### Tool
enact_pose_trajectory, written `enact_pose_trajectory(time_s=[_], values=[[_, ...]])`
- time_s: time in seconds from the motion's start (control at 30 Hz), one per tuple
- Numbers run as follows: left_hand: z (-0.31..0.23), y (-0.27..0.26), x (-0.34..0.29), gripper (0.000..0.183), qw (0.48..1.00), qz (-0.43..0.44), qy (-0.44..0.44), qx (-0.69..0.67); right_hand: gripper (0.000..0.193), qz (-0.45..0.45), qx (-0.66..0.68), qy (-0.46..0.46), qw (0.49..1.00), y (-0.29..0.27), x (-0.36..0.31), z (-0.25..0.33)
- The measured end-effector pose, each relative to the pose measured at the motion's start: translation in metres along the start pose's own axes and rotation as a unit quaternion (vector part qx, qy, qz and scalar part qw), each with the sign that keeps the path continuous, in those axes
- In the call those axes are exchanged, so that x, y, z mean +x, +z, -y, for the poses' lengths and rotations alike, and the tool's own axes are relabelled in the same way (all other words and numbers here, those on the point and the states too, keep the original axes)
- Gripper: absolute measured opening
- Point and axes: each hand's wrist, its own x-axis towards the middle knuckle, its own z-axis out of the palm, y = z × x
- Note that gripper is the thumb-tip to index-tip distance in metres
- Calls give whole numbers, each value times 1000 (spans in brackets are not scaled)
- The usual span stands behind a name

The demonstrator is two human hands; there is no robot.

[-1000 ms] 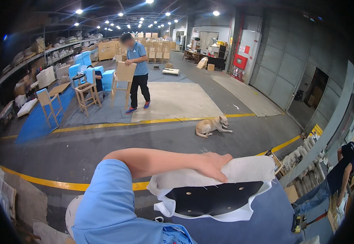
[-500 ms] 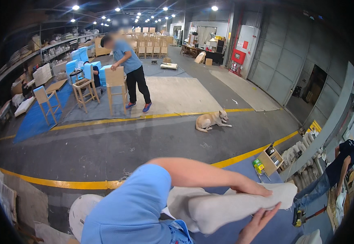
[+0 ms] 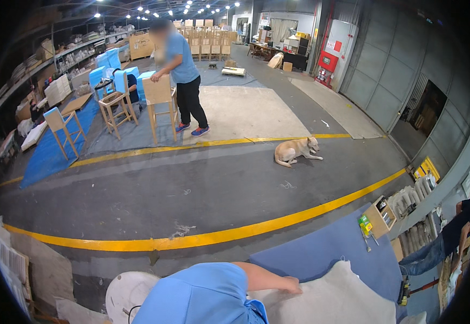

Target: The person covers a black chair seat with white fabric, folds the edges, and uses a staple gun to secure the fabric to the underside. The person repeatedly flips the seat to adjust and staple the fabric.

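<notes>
A light beige piece of cloth [image 3: 327,296] lies spread over the blue work surface [image 3: 300,251] at the lower right. Its far edge is uneven, with a loose thread at a raised corner. My left arm, in a light blue short sleeve, reaches across from the lower middle. At the cloth's left far part, my left hand [image 3: 291,285] has its fingers closed on the fabric; the fingertips are partly hidden. My right hand is out of view.
A wooden box [image 3: 380,218] with bottles and a green-yellow pack [image 3: 366,224] sit on the surface's far right. A power tool [image 3: 404,291] lies at right, near another person [image 3: 451,229]. A dog [image 3: 297,151] rests on the floor. Beyond, a person [image 3: 186,81] handles a wooden chair [image 3: 159,100].
The cloth went from bunched and lifted between both hands to spread over the surface. My left hand moved left and nearer; my right hand left the view. The view shifted.
</notes>
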Motion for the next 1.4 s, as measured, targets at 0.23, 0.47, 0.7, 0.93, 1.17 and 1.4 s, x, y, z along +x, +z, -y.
enact_pose_trajectory(time_s=[0.23,0.47,0.7,0.93,1.17,1.4], values=[[26,13,37,86,959,-1,56,-278,75,45,-14,63,997,2,-21,-40],[18,-23,1,74,960,-146,71,-229,75,64,92,137,984,-41,-20,-72],[57,-58,-125,73,909,-275,50,-308,79,269,193,131,934,30,-5,-11],[114,24,-77,78,781,-265,27,-565,77,383,-101,-31,918,153,97,-71],[138,38,-65,61,758,-257,-5,-600,76,298,-379,-413,773,199,-14,-119],[155,-1,-61,42,712,-312,-11,-629,81,544,-265,-541,584,187,-154,-89]])
